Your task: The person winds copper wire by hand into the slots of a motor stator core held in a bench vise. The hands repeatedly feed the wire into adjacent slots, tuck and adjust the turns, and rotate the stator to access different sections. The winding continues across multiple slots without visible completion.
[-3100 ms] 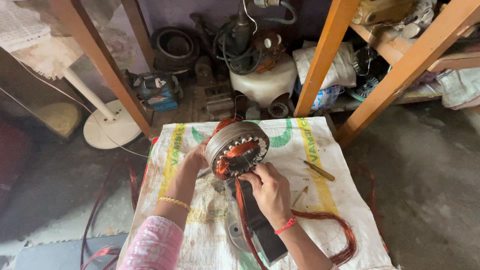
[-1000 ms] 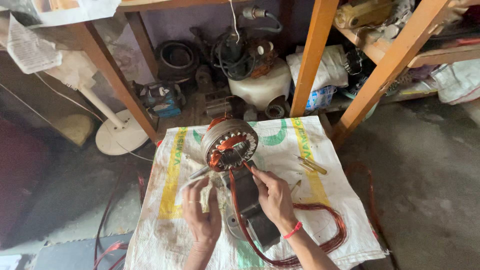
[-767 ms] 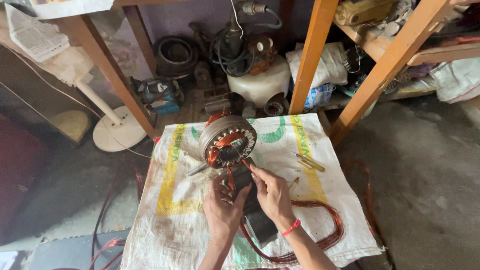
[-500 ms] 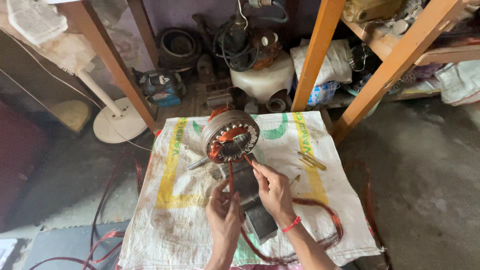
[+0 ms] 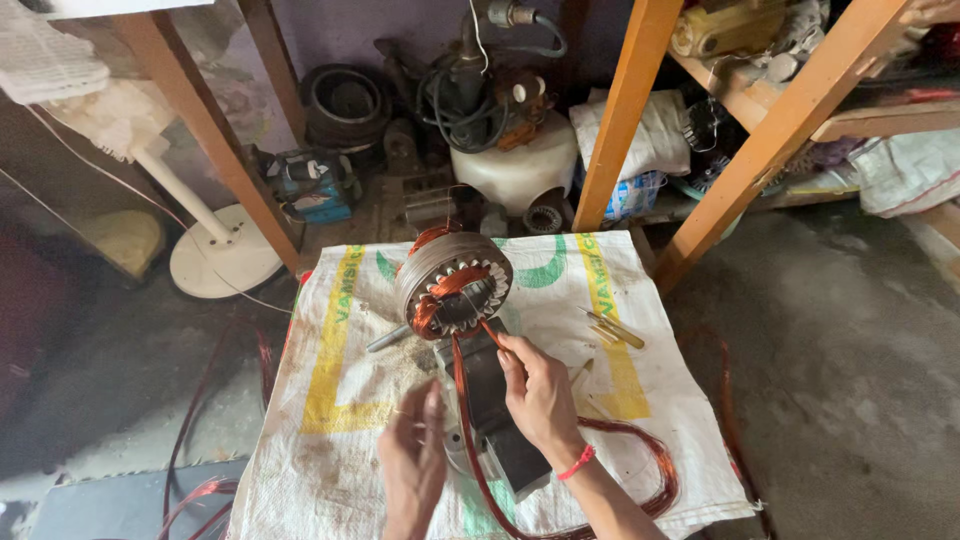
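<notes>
Work surface: a white woven sack [image 5: 330,430] with yellow and green print, spread over a low stand between the orange wooden shelf legs [image 5: 625,110].
Stator: a round grey motor stator [image 5: 452,285] standing on edge near the far edge of the sack, its slotted bore facing the person, copper showing in some slots.
Wire: a copper wire bundle [image 5: 462,400] running from the stator bore down the middle of the sack and looping out toward the near right corner.
Right hand: the right hand [image 5: 540,395] is closed in a pinch on the bundle just below the stator.
Left hand: the left hand [image 5: 415,460] is blurred, fingers loosely curled beside the bundle; whether it grips anything cannot be told.
Step, as it seems: feeding coil wire into the stator slots.
Next move calls for: steady tension and a strand aimed at one slot.
Small tools: brass-coloured sticks [image 5: 615,328] lying toward the right edge.
</notes>
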